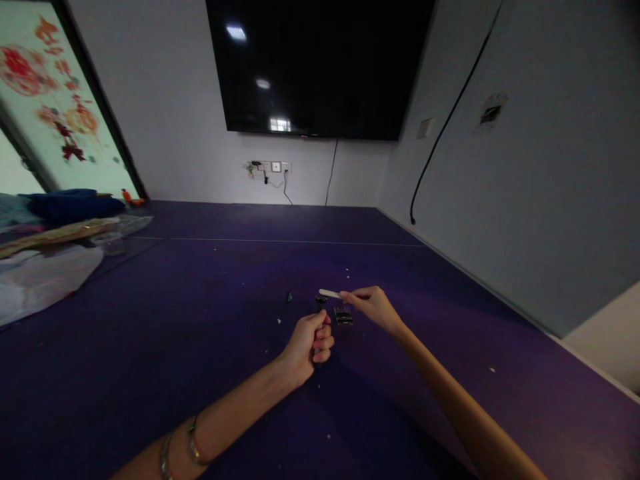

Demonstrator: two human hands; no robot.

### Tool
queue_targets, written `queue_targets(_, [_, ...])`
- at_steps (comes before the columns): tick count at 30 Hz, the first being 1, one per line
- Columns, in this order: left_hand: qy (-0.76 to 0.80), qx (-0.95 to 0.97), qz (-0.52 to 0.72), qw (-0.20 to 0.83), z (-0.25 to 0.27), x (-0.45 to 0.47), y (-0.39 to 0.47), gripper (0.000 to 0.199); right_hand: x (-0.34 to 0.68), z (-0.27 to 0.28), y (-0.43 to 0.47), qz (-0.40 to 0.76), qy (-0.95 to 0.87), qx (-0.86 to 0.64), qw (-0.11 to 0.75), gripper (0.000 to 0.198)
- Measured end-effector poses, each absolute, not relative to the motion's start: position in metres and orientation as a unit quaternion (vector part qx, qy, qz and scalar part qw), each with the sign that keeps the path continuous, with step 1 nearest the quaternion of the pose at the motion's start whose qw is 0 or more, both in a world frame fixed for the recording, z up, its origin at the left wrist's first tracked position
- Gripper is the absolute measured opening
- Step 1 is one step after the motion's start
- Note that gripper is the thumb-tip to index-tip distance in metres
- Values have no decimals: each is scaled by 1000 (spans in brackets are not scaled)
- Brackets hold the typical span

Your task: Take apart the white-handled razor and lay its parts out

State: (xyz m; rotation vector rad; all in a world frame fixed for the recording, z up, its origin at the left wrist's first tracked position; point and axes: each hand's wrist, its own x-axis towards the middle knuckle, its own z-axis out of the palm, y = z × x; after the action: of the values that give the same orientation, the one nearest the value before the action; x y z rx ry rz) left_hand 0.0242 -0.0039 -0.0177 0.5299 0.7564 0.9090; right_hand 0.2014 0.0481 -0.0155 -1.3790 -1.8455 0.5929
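My left hand (309, 343) is wrapped round the handle of a dark razor-like tool (321, 301), held upright with its wide head above my thumb. A thin white stick (330, 293) is pinched in the fingertips of my right hand (367, 305). It points left, and its rounded tip is at the tool's head; whether they touch I cannot tell. Just below my right fingers, a small dark case (343, 316) with pale edges lies on the purple surface. To the left of the tool lies a small dark green piece (289, 297).
White scraps (279, 321) dot the purple surface (200, 287). At the far left are a clear plastic bag (45, 277) and a dark blue cloth (75, 203). A black cable (443, 133) hangs down the right wall. A television (325, 67) is on the back wall.
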Motion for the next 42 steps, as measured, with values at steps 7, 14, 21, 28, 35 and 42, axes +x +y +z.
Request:
queue_targets(7, [348, 272, 408, 799, -14, 27, -9, 19, 204, -12, 47, 210, -730, -543, 358, 53])
queue_targets(14, [254, 411, 445, 754, -20, 20, -1, 22, 218, 18, 37, 232, -725, -532, 370, 52])
queue_targets(21, [204, 574, 430, 666, -27, 4, 8, 26, 212, 52, 6, 154, -786, -479, 360, 50])
queue_targets(28, [162, 609, 429, 647, -34, 3, 7, 26, 208, 61, -7, 70, -860, -384, 329, 33])
queue_targets(35, [162, 605, 429, 651, -33, 3, 8, 26, 207, 63, -9, 63, -854, -397, 330, 31])
queue_targets(42, [161, 583, 427, 673, -33, 2, 9, 25, 210, 61, -5, 100, -840, -404, 349, 30])
